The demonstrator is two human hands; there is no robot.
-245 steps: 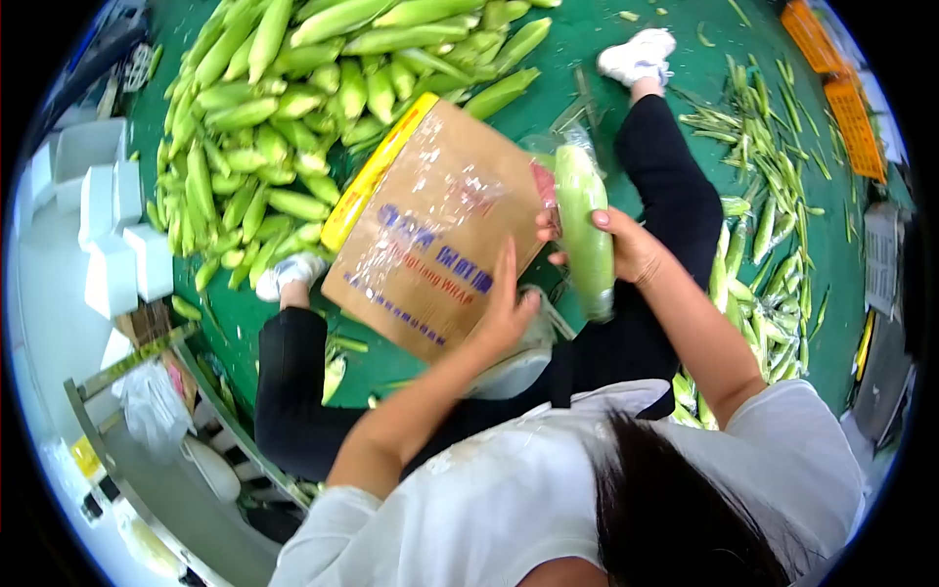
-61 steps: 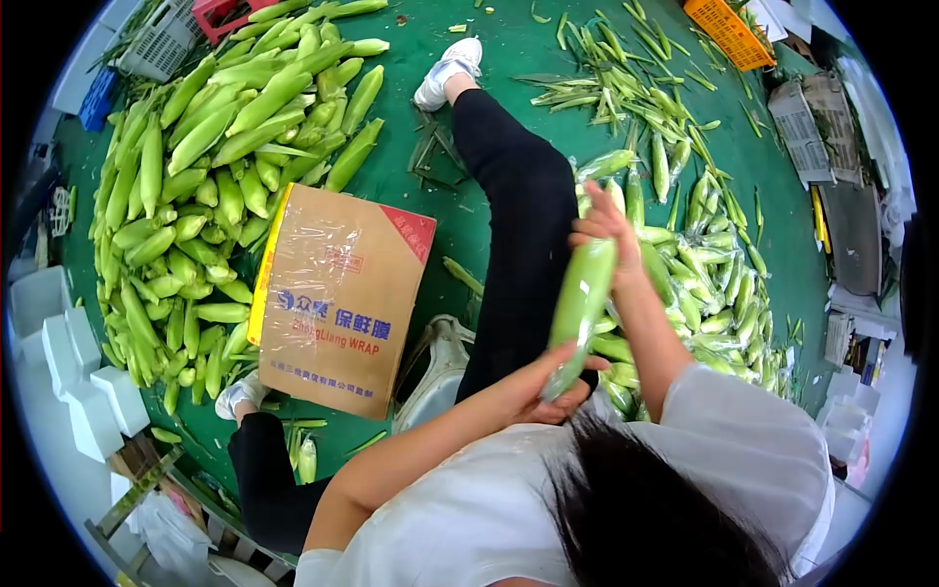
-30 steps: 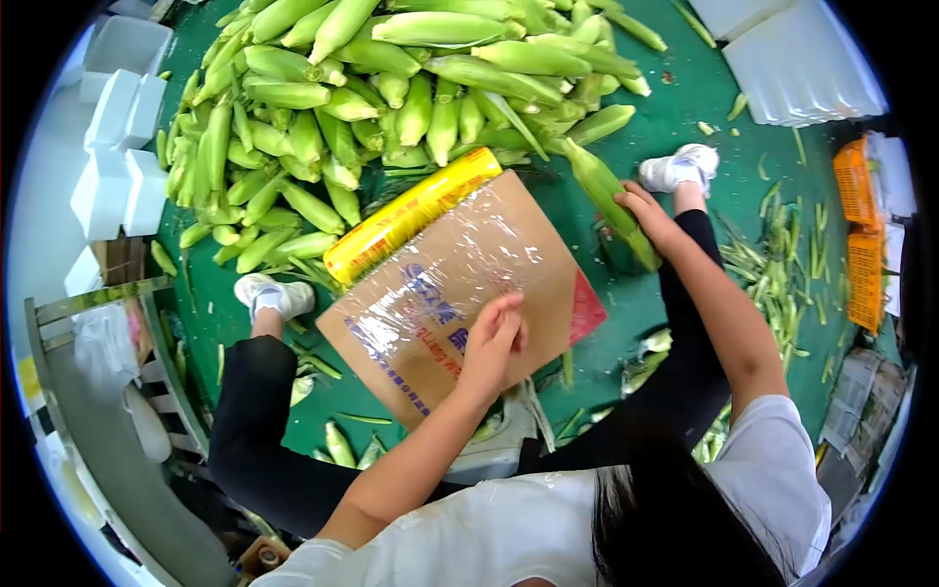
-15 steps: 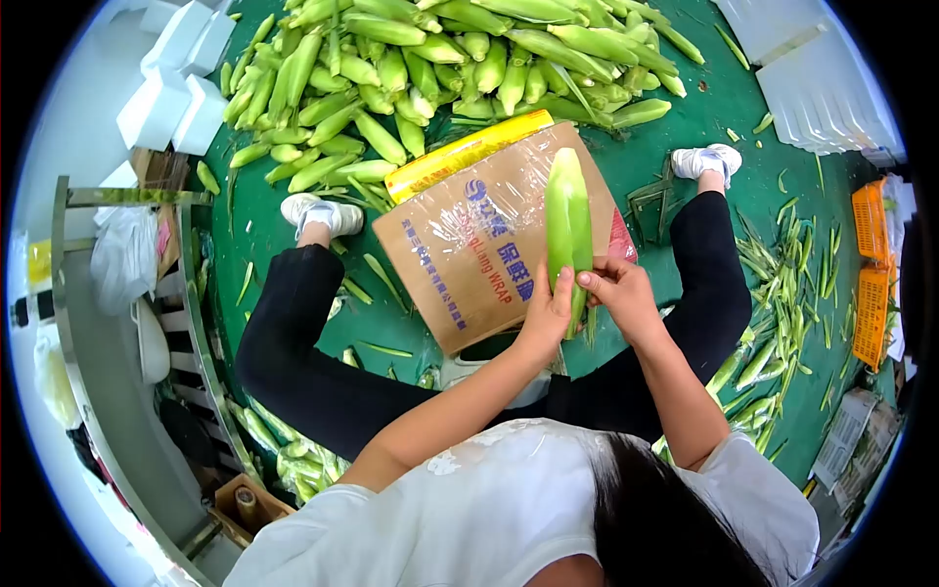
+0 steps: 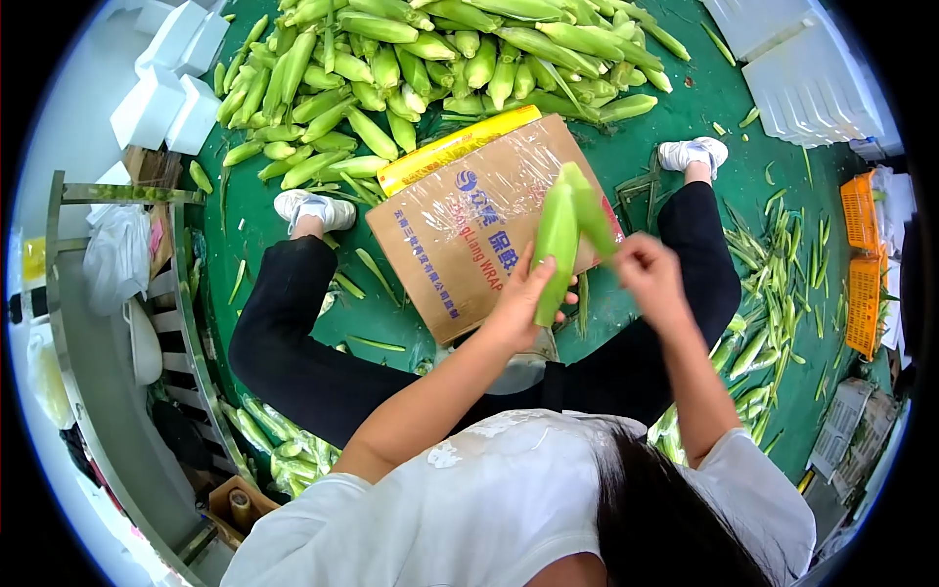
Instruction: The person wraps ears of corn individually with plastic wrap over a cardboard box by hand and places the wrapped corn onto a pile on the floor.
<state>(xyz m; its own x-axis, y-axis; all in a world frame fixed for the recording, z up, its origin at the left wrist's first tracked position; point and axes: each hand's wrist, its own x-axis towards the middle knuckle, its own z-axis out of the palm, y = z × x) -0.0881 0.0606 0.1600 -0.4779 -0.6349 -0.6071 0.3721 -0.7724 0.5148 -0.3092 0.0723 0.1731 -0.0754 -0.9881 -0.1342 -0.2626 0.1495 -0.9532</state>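
My left hand is wrapped round the lower part of a green corn cob, held upright over the cardboard box. To its right, my right hand pinches the end of a husk leaf, which bends away from the cob near its top. This hand is slightly blurred. Clear film covers part of the box's top. A yellow roll box lies along the far edge of the cardboard box.
A large pile of corn lies beyond the box. Husk strips and wrapped cobs are on the green floor. White foam boxes, orange crates and a metal rack stand around.
Half a second ago both hands met at the cob's base. My right hand has since moved right and pulled a husk leaf away from the cob, while my left hand keeps its hold.
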